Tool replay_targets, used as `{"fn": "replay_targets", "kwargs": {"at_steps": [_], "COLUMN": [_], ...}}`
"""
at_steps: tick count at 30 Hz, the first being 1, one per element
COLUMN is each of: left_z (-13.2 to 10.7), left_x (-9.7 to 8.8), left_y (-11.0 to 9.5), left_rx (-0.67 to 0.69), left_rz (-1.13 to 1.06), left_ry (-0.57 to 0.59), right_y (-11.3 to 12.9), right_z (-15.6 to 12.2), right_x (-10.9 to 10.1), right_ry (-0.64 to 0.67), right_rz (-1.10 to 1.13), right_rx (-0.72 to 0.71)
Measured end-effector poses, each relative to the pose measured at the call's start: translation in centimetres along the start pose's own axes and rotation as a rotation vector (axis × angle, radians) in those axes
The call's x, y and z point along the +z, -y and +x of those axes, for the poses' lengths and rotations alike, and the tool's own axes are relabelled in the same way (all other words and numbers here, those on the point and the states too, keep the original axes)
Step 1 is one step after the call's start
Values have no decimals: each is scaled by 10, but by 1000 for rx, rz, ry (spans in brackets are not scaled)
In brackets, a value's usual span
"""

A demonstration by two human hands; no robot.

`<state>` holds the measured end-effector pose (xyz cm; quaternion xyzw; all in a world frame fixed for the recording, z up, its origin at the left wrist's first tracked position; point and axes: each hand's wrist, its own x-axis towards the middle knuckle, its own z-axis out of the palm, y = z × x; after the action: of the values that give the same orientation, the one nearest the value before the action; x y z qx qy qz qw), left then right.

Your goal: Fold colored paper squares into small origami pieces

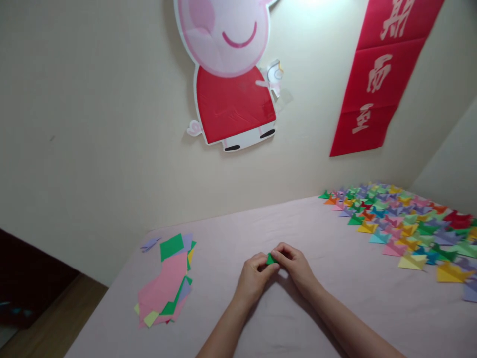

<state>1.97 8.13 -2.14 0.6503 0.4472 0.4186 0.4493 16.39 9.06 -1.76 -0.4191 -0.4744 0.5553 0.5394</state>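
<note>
A small green piece of folded paper (271,258) is pinched between my two hands, just above the pale pink cloth. My left hand (255,276) grips its left side, thumb in front and fingers behind. On the right edge, the thumb and fingertips of my right hand (296,266) close on the same paper. Most of the paper is covered by my fingers, so its full shape is hidden. Only a green triangular part shows between the fingertips.
To the left lies a loose pile of coloured paper sheets (169,278), with a folded purple paper piece (150,244) behind it. Rows of folded paper figures (408,228) cover the right side of the cloth-covered surface (223,308). A wall with a pig cutout (234,104) and red banner (376,79) stands behind.
</note>
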Motion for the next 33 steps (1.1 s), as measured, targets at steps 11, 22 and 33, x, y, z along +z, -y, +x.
{"fn": "replay_targets", "kwargs": {"at_steps": [11,22,33], "left_z": [-1,-5,-5], "left_x": [1,-2,8], "left_y": [-7,-7,2], "left_rx": [17,25,-94], "left_rz": [-10,35,29], "left_ry": [22,-5,-98], "right_y": [-2,-5,-9], "right_z": [2,1,3], "right_x": [-3,-5,-4], "right_ry": [-16,-1,7], "right_rz": [59,42,24], "right_rx": [30,16,12]}}
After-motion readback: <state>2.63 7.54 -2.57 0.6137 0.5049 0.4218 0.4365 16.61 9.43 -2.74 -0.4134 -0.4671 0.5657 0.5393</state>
